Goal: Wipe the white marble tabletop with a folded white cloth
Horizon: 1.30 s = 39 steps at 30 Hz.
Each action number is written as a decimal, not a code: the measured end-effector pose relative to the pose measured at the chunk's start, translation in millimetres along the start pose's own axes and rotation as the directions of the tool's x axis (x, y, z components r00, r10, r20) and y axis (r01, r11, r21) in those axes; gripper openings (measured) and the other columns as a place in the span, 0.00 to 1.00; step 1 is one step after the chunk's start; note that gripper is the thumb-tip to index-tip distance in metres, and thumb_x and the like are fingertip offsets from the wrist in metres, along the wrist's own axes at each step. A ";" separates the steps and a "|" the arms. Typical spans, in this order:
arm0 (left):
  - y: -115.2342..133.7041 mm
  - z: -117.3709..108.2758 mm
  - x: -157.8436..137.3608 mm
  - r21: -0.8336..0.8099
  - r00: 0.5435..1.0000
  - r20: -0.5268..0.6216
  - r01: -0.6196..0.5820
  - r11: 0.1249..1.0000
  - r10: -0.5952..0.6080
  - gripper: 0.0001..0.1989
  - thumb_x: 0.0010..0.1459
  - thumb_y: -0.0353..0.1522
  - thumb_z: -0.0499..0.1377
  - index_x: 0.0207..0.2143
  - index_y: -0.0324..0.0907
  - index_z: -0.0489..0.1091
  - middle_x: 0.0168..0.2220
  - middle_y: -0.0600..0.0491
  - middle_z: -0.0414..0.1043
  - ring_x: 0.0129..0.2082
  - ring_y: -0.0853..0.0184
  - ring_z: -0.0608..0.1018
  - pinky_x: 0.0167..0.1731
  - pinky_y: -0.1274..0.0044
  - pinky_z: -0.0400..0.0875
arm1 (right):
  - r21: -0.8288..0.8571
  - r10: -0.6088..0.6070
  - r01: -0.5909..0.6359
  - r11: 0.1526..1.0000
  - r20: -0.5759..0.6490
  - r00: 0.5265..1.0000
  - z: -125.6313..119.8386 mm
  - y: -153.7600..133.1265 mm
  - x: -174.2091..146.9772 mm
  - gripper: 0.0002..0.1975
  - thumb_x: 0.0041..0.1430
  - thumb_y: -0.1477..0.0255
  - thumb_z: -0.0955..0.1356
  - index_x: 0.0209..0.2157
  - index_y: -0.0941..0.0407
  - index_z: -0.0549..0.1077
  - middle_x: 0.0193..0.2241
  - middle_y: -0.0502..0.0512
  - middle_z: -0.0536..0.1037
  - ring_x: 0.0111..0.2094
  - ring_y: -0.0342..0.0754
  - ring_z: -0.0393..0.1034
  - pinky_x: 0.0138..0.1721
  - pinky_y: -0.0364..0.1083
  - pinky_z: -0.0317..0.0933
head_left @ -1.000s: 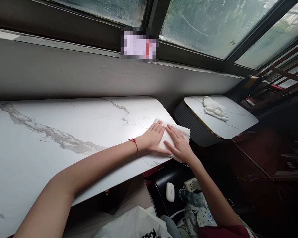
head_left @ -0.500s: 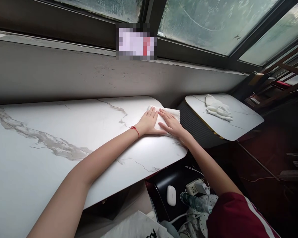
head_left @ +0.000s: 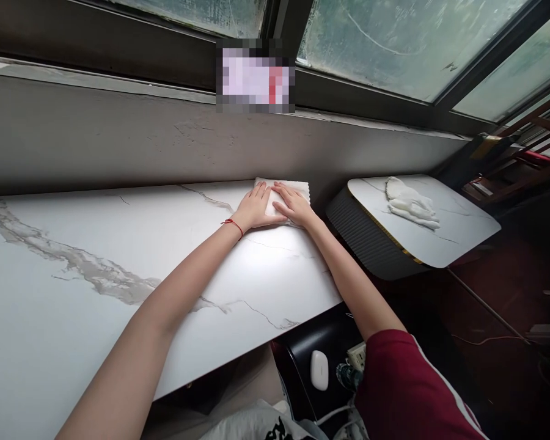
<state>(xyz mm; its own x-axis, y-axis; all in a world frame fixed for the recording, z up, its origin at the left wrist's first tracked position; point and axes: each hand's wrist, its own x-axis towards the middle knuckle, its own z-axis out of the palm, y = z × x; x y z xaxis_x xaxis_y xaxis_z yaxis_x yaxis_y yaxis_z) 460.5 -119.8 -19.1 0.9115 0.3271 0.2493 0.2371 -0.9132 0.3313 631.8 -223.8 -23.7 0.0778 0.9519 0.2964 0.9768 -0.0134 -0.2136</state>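
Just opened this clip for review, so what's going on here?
A person has their left hand and right hand spread flat on a white cloth on a marble-patterned tabletop. The cloth lies at the tabletop's far right corner, by the wall. Another white cloth lies crumpled on a smaller table to the right.

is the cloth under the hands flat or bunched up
Flat: the cloth lies smooth under the left hand and right hand, its far edge nearly straight. Whether it is folded into layers, I cannot tell.
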 end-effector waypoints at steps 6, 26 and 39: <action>-18.7 -8.1 -3.4 -0.001 0.999 -0.032 0.028 1.000 -0.028 0.51 0.56 0.60 0.54 0.68 0.33 0.51 0.71 0.35 0.50 0.72 0.50 0.52 0.68 0.63 0.49 | -0.026 -0.005 0.004 1.000 -0.035 0.999 14.2 -5.3 24.3 0.35 0.69 0.51 0.54 0.65 0.60 0.62 0.67 0.65 0.62 0.68 0.60 0.55 0.66 0.60 0.51; -16.0 -7.6 -5.5 0.011 0.993 -0.075 0.094 0.996 -0.093 0.50 0.58 0.61 0.53 0.67 0.31 0.52 0.70 0.33 0.51 0.71 0.48 0.53 0.67 0.63 0.52 | 0.273 -0.025 0.058 0.960 -0.125 0.992 14.1 4.1 50.8 0.28 0.56 0.56 0.63 0.53 0.57 0.72 0.55 0.61 0.77 0.55 0.58 0.71 0.59 0.55 0.63; -15.4 -19.6 -25.8 0.026 0.991 0.052 0.123 0.992 -0.124 0.49 0.60 0.59 0.49 0.68 0.29 0.50 0.71 0.34 0.47 0.72 0.49 0.51 0.68 0.64 0.48 | 0.155 -0.020 0.035 0.987 -0.097 0.995 17.2 -13.0 41.0 0.28 0.59 0.59 0.63 0.56 0.58 0.72 0.58 0.61 0.75 0.61 0.59 0.67 0.63 0.58 0.59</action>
<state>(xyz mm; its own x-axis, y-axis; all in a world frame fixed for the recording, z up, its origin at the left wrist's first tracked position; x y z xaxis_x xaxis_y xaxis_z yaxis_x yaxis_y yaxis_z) 426.7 -109.4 -12.8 0.8913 0.4246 0.1591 0.3557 -0.8724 0.3353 618.8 -179.3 -24.8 0.0772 0.9176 0.3899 0.9362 0.0677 -0.3448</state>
